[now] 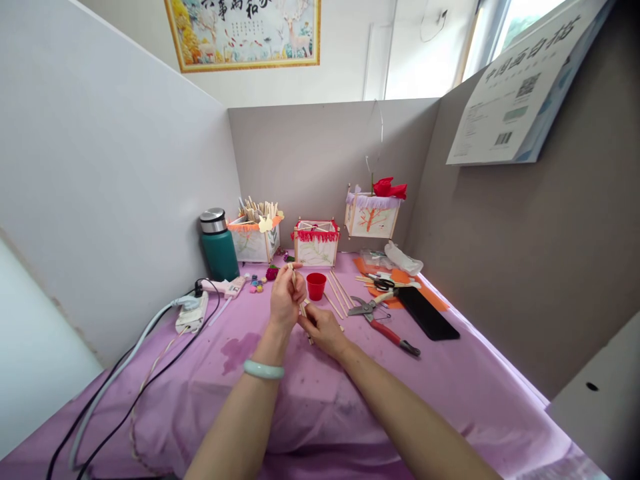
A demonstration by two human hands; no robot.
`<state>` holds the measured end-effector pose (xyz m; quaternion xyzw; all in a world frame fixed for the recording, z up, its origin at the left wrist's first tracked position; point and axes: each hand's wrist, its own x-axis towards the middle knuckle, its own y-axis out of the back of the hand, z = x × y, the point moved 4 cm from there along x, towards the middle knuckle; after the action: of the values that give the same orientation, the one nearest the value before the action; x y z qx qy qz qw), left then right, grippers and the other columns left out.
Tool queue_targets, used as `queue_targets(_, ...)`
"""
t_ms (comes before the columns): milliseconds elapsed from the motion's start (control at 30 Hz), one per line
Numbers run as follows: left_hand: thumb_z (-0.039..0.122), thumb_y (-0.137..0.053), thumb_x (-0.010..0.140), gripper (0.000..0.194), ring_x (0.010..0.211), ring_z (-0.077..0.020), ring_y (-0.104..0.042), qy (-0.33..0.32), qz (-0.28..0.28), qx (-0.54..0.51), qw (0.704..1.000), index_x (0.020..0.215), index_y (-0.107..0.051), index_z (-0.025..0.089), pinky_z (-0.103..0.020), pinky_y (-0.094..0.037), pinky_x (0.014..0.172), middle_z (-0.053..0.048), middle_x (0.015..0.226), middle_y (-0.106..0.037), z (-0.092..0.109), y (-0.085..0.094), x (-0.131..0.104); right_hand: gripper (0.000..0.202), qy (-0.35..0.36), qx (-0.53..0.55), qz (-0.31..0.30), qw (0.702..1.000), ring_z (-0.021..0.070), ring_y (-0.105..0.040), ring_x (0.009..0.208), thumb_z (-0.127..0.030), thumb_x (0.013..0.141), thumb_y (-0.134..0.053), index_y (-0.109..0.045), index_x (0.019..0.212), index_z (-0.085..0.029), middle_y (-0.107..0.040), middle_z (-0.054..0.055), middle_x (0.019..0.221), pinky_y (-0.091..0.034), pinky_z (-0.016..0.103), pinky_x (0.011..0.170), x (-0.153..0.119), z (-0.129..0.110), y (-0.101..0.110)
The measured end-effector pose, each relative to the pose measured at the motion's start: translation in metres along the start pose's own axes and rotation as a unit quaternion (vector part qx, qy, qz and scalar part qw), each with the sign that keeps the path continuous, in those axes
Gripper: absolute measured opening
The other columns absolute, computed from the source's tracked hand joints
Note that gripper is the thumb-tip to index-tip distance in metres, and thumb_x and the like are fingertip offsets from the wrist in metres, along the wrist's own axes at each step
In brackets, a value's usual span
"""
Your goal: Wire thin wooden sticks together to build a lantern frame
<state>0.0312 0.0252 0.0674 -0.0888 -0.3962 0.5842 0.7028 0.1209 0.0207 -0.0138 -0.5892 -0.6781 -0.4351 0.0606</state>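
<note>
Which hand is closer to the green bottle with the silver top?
The left. The left hand is to the right of the green bottle; the right hand is farther right and closer to the person.

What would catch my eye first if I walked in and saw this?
Probably the left hand and right hand, close together in the middle, holding thin sticks over a purple cloth. Just beyond them, the red cup stands out brightly. Toward the back panel, the red-fringed box sits in the middle, with the red flower atop another decorated box to its right.
</note>
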Motion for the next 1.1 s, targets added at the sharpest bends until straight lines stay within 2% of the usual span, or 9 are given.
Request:
queue_targets(233, 0.024, -0.048, 0.075, 0.014, 0.032, -0.0037, -0.018, 0.020, 0.048, 0.038, 0.998, 0.064, -0.041, 0.018, -0.017, -0.010, 0.033, 0.008, 0.044, -0.030, 0.000, -0.005, 0.001, 0.031, -0.004, -0.005, -0.008, 1.000, 0.0082, -0.031, 0.050, -0.036, 0.085, -0.048, -0.034, 0.062, -0.020, -0.035, -0.006, 0.053, -0.022, 0.023, 0.051, -0.001, -0.003, 0.001)
queue_targets(300, 0.022, -0.046, 0.073, 0.012, 0.032, -0.0040, -0.018, 0.026, 0.039, 0.040, 0.998, 0.063, -0.040, 0.018, -0.017, -0.010, 0.033, 0.008, 0.044, -0.030, -0.001, -0.008, 0.001, 0.031, -0.005, -0.008, -0.010, 1.000, 0.0084, -0.031, 0.049, -0.035, 0.085, -0.047, -0.033, 0.062, -0.020, -0.035, -0.005, 0.053, -0.022, 0.023, 0.051, -0.001, -0.003, 0.001)
queue_targets(400, 0.022, -0.046, 0.073, 0.007, 0.034, -0.0040, -0.020, 0.022, 0.016, 0.034, 0.999, 0.069, -0.048, 0.017, -0.017, -0.012, 0.034, 0.008, 0.044, -0.031, -0.001, -0.010, -0.002, 0.029, -0.001, -0.011, -0.011, 1.000, 0.0087, -0.032, 0.050, -0.033, 0.085, -0.045, -0.034, 0.062, -0.020, -0.036, -0.005, 0.054, -0.022, 0.023, 0.052, 0.000, -0.002, 0.001)
queue_targets(533, 0.030, -0.048, 0.079, 0.017, 0.034, -0.0034, -0.019, 0.005, 0.010, 0.037, 0.999, 0.079, -0.054, 0.015, -0.017, -0.013, 0.035, 0.008, 0.044, -0.033, -0.002, -0.011, -0.004, 0.027, -0.001, -0.007, -0.016, 1.000, 0.0088, -0.033, 0.051, -0.032, 0.085, -0.045, -0.035, 0.062, -0.020, -0.037, -0.005, 0.055, -0.023, 0.023, 0.052, 0.000, -0.001, 0.000)
queue_targets(700, 0.027, -0.050, 0.077, 0.014, 0.033, -0.0035, -0.019, 0.006, 0.031, 0.058, 0.998, 0.067, -0.046, 0.018, -0.017, -0.012, 0.034, 0.009, 0.043, -0.031, 0.000, -0.012, -0.002, 0.028, 0.000, -0.002, -0.013, 1.000, 0.0087, -0.033, 0.051, -0.033, 0.084, -0.045, -0.035, 0.062, -0.020, -0.036, -0.005, 0.055, -0.024, 0.023, 0.052, -0.001, 0.000, 0.000)
queue_targets(933, 0.022, -0.045, 0.069, 0.018, 0.032, -0.0042, -0.018, 0.070, 0.024, 0.059, 0.996, 0.054, -0.036, 0.019, -0.018, -0.010, 0.033, 0.007, 0.038, -0.027, -0.003, -0.016, 0.005, 0.032, -0.001, -0.005, -0.009, 1.000, 0.0086, -0.033, 0.050, -0.038, 0.086, -0.045, -0.035, 0.061, -0.019, -0.038, -0.005, 0.054, -0.024, 0.023, 0.051, -0.001, -0.001, 0.001)
queue_targets(1033, 0.021, -0.048, 0.069, 0.014, 0.032, -0.0036, -0.017, 0.072, 0.010, 0.055, 0.996, 0.057, -0.043, 0.017, -0.018, -0.011, 0.034, 0.007, 0.039, -0.028, -0.006, -0.018, 0.004, 0.028, -0.004, -0.009, -0.011, 1.000, 0.0091, -0.037, 0.049, -0.034, 0.086, -0.044, -0.038, 0.063, -0.019, -0.043, -0.003, 0.053, -0.025, 0.023, 0.051, -0.002, -0.001, 0.002)
queue_targets(1100, 0.022, -0.051, 0.071, 0.008, 0.034, -0.0034, -0.021, 0.066, -0.003, 0.040, 0.997, 0.068, -0.054, 0.015, -0.017, -0.014, 0.035, 0.007, 0.043, -0.034, -0.006, -0.018, 0.002, 0.025, -0.010, -0.010, -0.013, 1.000, 0.0094, -0.040, 0.050, -0.031, 0.087, -0.043, -0.040, 0.065, -0.019, -0.048, -0.002, 0.055, -0.026, 0.023, 0.052, -0.002, 0.000, 0.002)
